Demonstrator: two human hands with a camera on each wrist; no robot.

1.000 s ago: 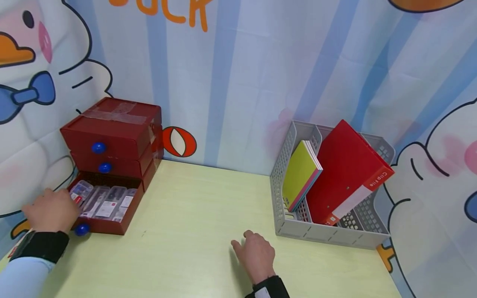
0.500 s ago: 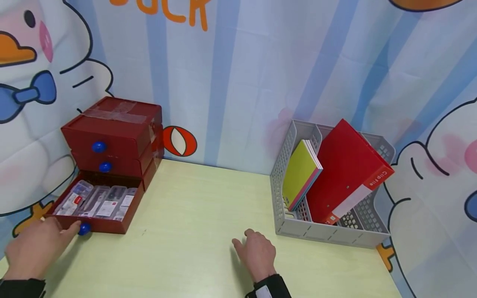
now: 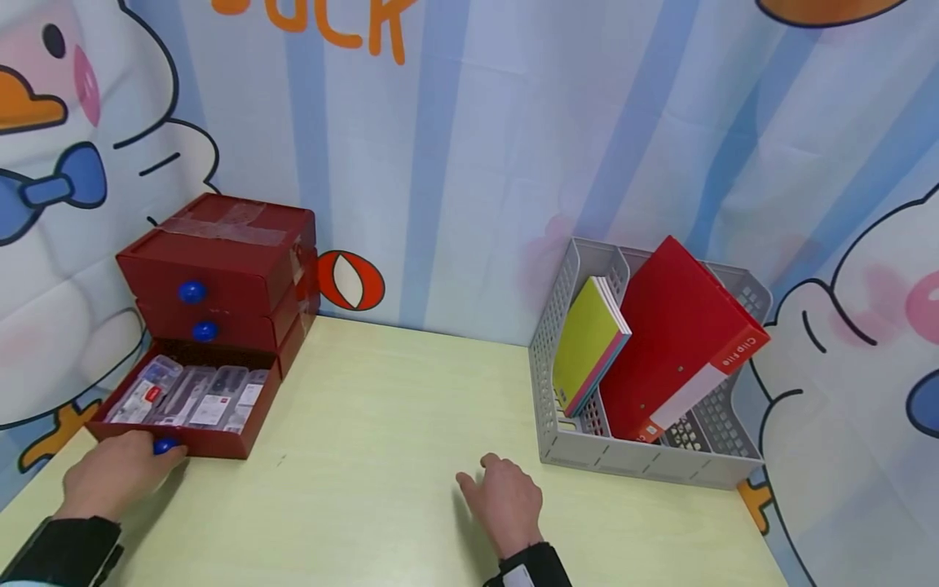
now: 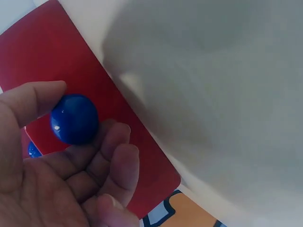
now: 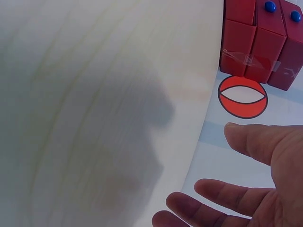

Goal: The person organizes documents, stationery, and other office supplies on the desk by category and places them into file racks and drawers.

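My left hand [image 3: 121,474] is at the blue round knob [image 4: 75,119] of the pulled-out bottom drawer [image 3: 213,444]. In the left wrist view, the thumb lies against one side of the knob and curled fingers [image 4: 124,163] close round the other. The drawer belongs to a dark red three-tier chest [image 3: 220,261] and holds several clear plastic cases [image 3: 213,408] with white labels. Over the right half of the table, my right hand [image 3: 504,501] hovers with thumb and fingers spread loosely, holding nothing.
A grey perforated file holder [image 3: 638,465] stands at the right, with a leaning red clip file [image 3: 675,350] and a yellow-green notebook [image 3: 587,342] among its contents. The pale wood table [image 3: 352,456] ends at a printed curtain [image 3: 484,163] behind.
The left hand has drawn back from beside the plastic cases and come round to the drawer's front knob, its fingers now about it. The right hand stays in place.
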